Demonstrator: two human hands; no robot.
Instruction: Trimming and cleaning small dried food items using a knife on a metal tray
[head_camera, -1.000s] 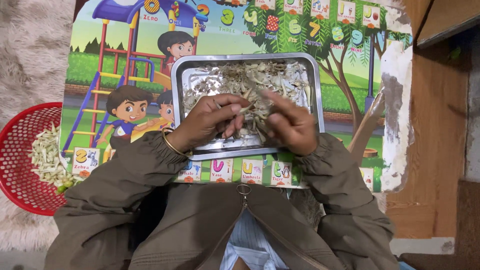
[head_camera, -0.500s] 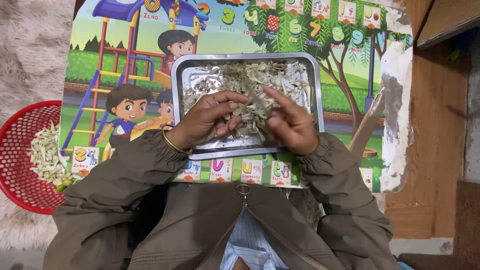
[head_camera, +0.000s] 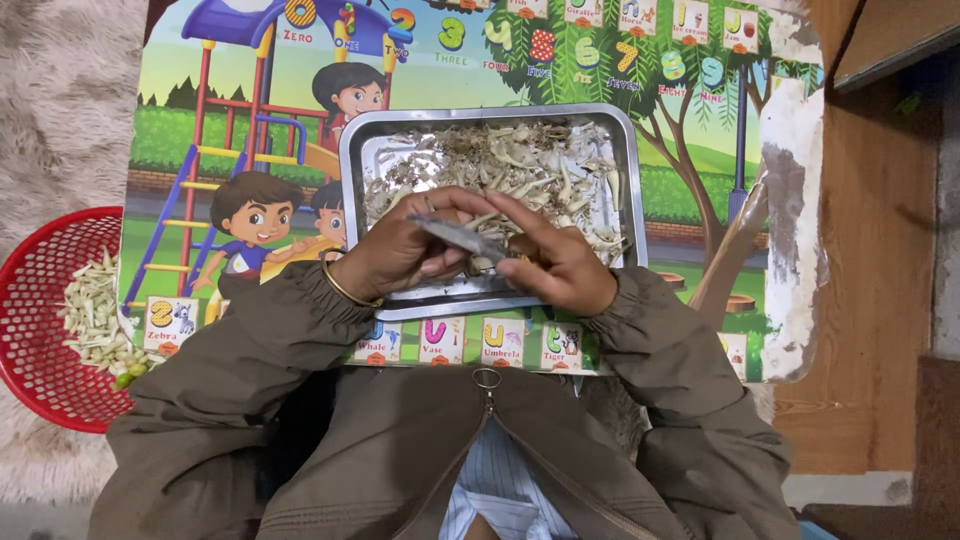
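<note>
A rectangular metal tray (head_camera: 632, 180) holds a heap of pale dried scraps (head_camera: 520, 160), like small dried fish and husks. Both hands meet over the tray's near half. My left hand (head_camera: 395, 255), with a thin bangle at the wrist, and my right hand (head_camera: 560, 270) pinch the two ends of a slim grey piece (head_camera: 455, 235), which looks like a small dried fish. It lies level between the fingertips, just above the heap. Olive jacket sleeves cover both arms.
The tray sits on a low table (head_camera: 250, 130) with a colourful children's picture top. On the shaggy rug at the left stands a red mesh basket (head_camera: 40, 330) holding pale green pieces (head_camera: 95, 315). Wooden floor and a worn white table edge (head_camera: 795, 200) lie to the right.
Both hands have drawn slightly toward the tray's near edge. The slim grey piece is now stretched out in plain view between the fingertips, where before the fingers were down in the heap.
</note>
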